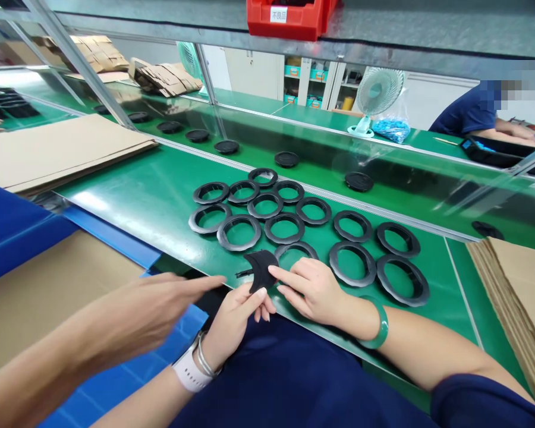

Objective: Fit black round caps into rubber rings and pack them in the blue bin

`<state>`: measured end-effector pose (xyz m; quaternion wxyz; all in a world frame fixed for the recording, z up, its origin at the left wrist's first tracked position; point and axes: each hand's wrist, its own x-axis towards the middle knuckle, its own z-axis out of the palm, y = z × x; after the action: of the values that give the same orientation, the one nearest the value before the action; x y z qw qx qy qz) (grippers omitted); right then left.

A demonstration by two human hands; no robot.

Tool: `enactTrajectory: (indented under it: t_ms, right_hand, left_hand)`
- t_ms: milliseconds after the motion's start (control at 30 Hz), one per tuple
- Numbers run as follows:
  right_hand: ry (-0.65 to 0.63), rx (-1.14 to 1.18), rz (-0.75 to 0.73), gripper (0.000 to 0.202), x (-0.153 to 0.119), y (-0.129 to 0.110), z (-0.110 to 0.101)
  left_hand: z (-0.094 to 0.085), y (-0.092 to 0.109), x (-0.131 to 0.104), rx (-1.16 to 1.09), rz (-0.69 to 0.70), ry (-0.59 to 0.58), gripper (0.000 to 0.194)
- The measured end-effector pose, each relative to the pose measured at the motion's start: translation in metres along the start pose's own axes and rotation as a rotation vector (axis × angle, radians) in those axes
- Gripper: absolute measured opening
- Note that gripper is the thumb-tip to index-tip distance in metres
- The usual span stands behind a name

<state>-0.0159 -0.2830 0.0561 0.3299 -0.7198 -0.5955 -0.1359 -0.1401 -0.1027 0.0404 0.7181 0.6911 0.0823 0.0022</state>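
Observation:
My left hand (241, 312) grips a small curved black plastic piece (263, 270) by its lower edge, above the front edge of the green table. A thin prong sticks out of the piece to the left. My right hand (310, 288), with its index finger stretched out, touches the piece's right side; its other fingers are partly curled. Beyond my hands lie several black plastic rings (239, 232) on the table. Another person's hand (160, 303) reaches in from the left, pointing toward the piece, apart from it and slightly blurred.
Round black parts (286, 159) sit in a row on the green strip behind the rail. Cardboard sheets (62, 145) lie at left, and a cardboard stack (512, 297) stands at right. A red bin (289, 21) hangs overhead. A co-worker (468, 113) sits across at right.

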Motion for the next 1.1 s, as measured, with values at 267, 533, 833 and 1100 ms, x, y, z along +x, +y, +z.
enactTrajectory:
  t_ms: [267, 533, 833, 1100]
  right_hand:
    - [0.095, 0.181, 0.102, 0.040, 0.004, -0.003, -0.003]
    - [0.131, 0.522, 0.403, 0.021, 0.010, -0.005, -0.001]
    - [0.121, 0.594, 0.435, 0.022, 0.009, -0.005, 0.000]
    - [0.103, 0.690, 0.456, 0.023, 0.012, -0.006, -0.002]
  left_hand:
    - [0.002, 0.003, 0.000, -0.023, 0.018, -0.021, 0.038]
    - [0.004, 0.003, 0.002, -0.022, 0.014, -0.055, 0.038]
    - [0.007, 0.004, 0.002, -0.003, -0.008, -0.084, 0.038]
    - [0.004, 0.002, 0.002, 0.055, -0.025, -0.115, 0.037]
